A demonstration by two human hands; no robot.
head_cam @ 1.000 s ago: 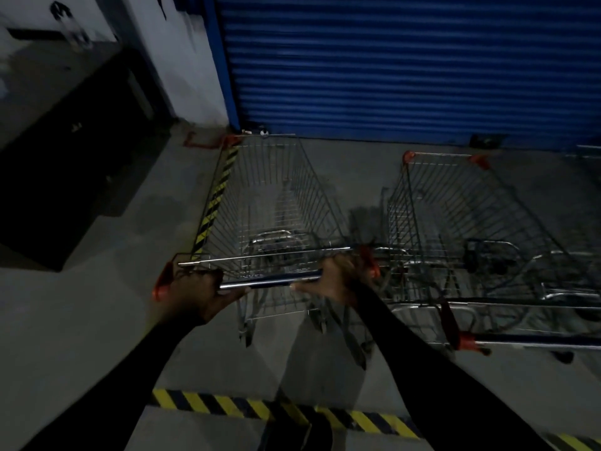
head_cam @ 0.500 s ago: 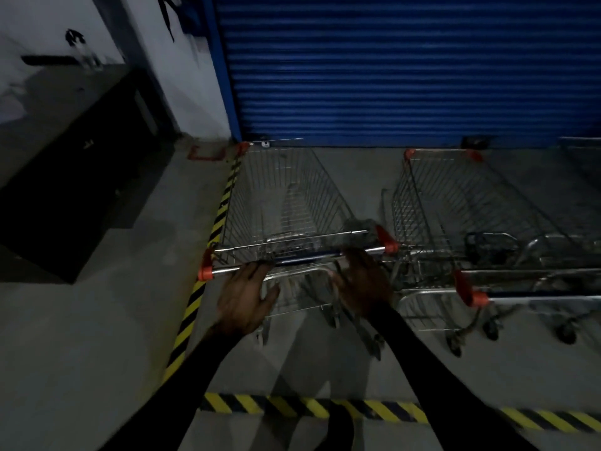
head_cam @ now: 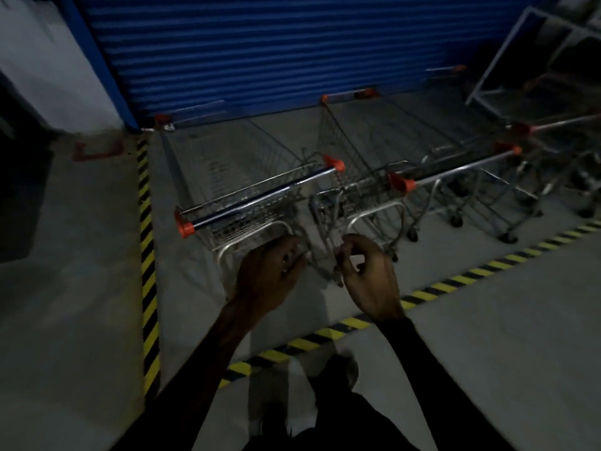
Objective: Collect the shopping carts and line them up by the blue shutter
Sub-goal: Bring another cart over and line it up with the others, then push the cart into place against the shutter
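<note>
Far left of frame you get a yellow-black floor stripe running down the concrete, and the blue shutter fills the upper middle. Just right of the stripe, centre-left, sits the nearest cart, nose up by the shutter's bottom edge, its handle bar with orange end caps facing you. Your left hand is below that bar, not touching it, fingers loosely curled and holding nothing. Your right hand is just beside it at frame centre, also free of the cart, fingers half curled with thumb and forefinger close together; nothing visible between them. Right of centre stands cart 2, parked parallel, handle toward you, and more carts blur into the upper right corner, count unclear. Handling call: wire-and-tube steel, stiff, not fragile, probably moderately heavy but rolls on casters, so it will drift or swivel on smooth concrete if nudged off-axis. Take it at the handle bar with both hands spread toward the 2 orange caps for steering; the bar looks smooth, so wrap fully. Avoid the wire basket sides, which pinch fingers when carts nest. Row looks aligned here; remaining carts likely lie elsewhere.
</note>
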